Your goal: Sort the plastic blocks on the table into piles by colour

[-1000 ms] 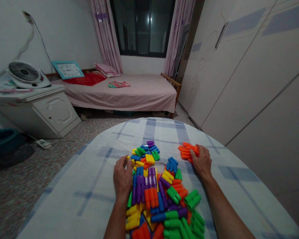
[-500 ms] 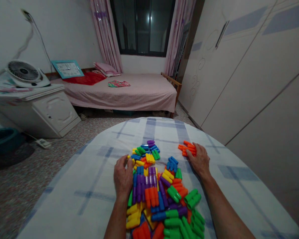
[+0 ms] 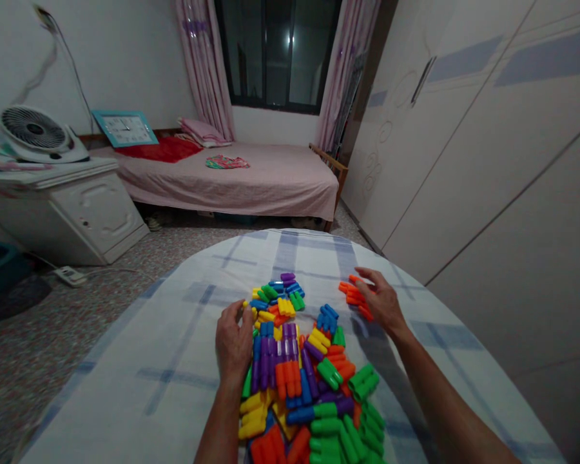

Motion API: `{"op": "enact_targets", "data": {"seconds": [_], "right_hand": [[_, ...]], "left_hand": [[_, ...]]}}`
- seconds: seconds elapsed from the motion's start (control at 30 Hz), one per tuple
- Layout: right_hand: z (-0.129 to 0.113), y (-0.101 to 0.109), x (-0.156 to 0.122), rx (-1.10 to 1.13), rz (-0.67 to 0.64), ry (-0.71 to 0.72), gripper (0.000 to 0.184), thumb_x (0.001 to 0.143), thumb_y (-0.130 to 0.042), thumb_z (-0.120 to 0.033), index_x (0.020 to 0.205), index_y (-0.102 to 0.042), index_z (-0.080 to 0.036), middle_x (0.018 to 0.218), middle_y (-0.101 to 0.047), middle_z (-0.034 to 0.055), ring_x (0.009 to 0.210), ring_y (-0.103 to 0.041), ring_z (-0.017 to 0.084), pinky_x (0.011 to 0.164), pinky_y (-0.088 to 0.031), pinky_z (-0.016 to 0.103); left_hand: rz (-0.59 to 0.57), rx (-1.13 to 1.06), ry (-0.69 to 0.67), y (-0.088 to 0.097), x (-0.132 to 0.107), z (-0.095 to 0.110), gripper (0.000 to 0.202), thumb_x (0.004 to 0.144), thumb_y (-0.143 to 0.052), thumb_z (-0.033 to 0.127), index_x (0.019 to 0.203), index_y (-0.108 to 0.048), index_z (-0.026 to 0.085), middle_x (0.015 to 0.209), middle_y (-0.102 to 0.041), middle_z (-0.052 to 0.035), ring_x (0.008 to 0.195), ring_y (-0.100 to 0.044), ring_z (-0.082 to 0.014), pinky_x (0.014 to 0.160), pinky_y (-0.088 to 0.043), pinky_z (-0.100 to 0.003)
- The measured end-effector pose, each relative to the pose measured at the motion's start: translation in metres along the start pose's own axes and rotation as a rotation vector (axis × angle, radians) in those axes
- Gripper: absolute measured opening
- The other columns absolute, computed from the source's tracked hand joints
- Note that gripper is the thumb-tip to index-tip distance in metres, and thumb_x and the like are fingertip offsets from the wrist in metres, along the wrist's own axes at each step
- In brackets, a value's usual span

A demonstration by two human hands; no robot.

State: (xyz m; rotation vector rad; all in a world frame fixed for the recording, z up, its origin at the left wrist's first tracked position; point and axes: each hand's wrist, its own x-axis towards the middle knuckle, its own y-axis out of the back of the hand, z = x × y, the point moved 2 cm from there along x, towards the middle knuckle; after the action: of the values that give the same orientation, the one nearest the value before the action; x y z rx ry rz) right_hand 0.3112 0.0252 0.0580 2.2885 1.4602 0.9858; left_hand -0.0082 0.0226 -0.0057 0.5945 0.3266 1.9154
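plastic building pegs (image 3: 294,367) in bright colours lie heaped before us on a round table under a checked cloth (image 3: 174,335). our left hand (image 3: 232,341) sits curled and narrow at the pile's upper left edge, against yellow pegs (image 3: 265,316), though we cannot tell whether it grips one. our right hand (image 3: 381,301) is open and wide, just over a small orange cluster (image 3: 354,294) set apart from the pile; we cannot tell if it touches. beyond the table stand a pink-covered bed (image 3: 251,187) and a white cabinet (image 3: 96,216) bearing a desk fan (image 3: 33,132).
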Motion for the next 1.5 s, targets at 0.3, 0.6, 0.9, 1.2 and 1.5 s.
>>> {"op": "enact_targets", "data": {"seconds": [0.3,0.6,0.9,1.2,1.5], "right_hand": [[-0.003,-0.049,-0.075,-0.021,-0.434,0.157,0.042,0.080,-0.056,-0.035,0.121,-0.058,-0.025,0.133,-0.050,0.0079,0.124,-0.043,0.025,0.106,-0.031,0.048],[-0.007,-0.050,-0.070,-0.023,-0.340,0.136,0.027,0.079,-0.052,-0.025,0.103,-0.064,-0.021,0.110,-0.063,0.0064,0.105,-0.055,0.022,0.095,-0.042,0.040],[0.000,-0.023,-0.064,0.078,-0.153,-0.059,0.034,0.080,-0.051,-0.036,0.109,-0.061,-0.022,0.110,-0.065,0.0067,0.100,-0.060,0.023,0.089,-0.046,0.040],[0.040,0.061,-0.049,-0.214,-0.409,-0.118,0.027,0.069,-0.046,-0.036,0.077,-0.068,-0.022,0.088,-0.069,0.0049,0.086,-0.062,0.024,0.084,-0.046,0.039],[0.020,0.052,-0.057,-0.328,-0.511,-0.232,0.041,0.071,-0.052,-0.056,0.089,-0.065,-0.022,0.093,-0.066,0.0073,0.084,-0.061,0.024,0.077,-0.048,0.036]], "left_hand": [[0.010,0.019,-0.017,-0.001,0.000,0.002,0.039,0.085,-0.042,0.042,0.107,-0.060,0.016,0.105,-0.061,-0.0101,0.099,-0.056,-0.0236,0.091,-0.043,-0.038],[0.007,0.018,-0.009,-0.001,0.000,-0.001,0.041,0.084,-0.042,0.043,0.107,-0.060,0.015,0.105,-0.061,-0.0105,0.099,-0.057,-0.0234,0.089,-0.045,-0.038],[-0.004,0.011,-0.002,-0.001,0.001,-0.001,0.040,0.085,-0.042,0.043,0.108,-0.060,0.016,0.107,-0.061,-0.0103,0.100,-0.056,-0.0236,0.091,-0.044,-0.039],[-0.005,0.022,-0.002,0.000,0.000,0.003,0.040,0.085,-0.041,0.042,0.107,-0.060,0.015,0.106,-0.061,-0.0111,0.100,-0.056,-0.0241,0.091,-0.044,-0.039],[0.008,0.032,-0.046,-0.001,0.001,-0.002,0.040,0.084,-0.041,0.043,0.107,-0.060,0.016,0.106,-0.062,-0.0109,0.100,-0.057,-0.0245,0.090,-0.045,-0.039]]}}
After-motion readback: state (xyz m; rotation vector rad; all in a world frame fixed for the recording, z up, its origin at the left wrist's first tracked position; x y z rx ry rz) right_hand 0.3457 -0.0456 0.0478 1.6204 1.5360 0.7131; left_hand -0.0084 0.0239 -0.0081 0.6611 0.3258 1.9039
